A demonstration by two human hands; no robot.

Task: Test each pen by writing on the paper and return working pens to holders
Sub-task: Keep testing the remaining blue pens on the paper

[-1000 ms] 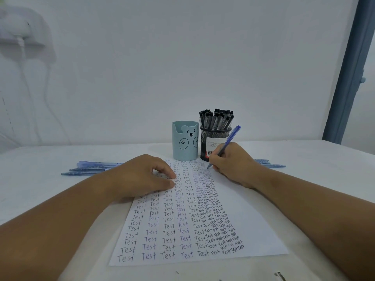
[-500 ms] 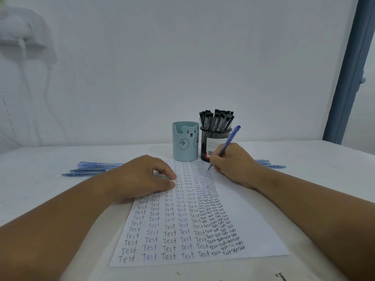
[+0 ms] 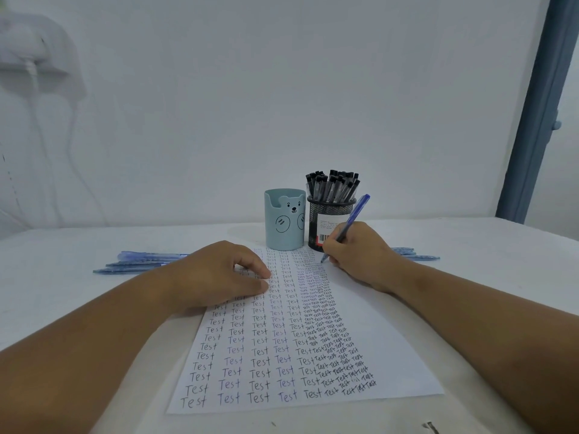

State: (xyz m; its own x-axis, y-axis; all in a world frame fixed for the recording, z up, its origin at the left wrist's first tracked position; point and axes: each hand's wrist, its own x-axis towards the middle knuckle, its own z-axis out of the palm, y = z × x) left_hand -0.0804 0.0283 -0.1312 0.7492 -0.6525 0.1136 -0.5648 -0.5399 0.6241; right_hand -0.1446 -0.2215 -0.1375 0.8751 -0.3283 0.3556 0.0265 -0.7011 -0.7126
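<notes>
right hand (image 3: 360, 256): pinches blue pen (image 3: 346, 228), tip on paper (image 3: 369, 324) to write.
left hand (image 3: 216, 274): holds nothing, curled fingers pin sheet against sliding.
holders: teal cup (image 3: 283, 219), mesh cup (image 3: 329, 222) just beyond right hand, within reach.

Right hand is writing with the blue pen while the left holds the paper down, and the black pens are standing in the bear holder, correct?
Not quite. The head view shows the black pens in the black mesh holder; no pens show in the bear holder. The rest is right.

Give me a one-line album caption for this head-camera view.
Right hand tests a blue pen on the word-filled white paper sheet, left hand holding it.
</notes>
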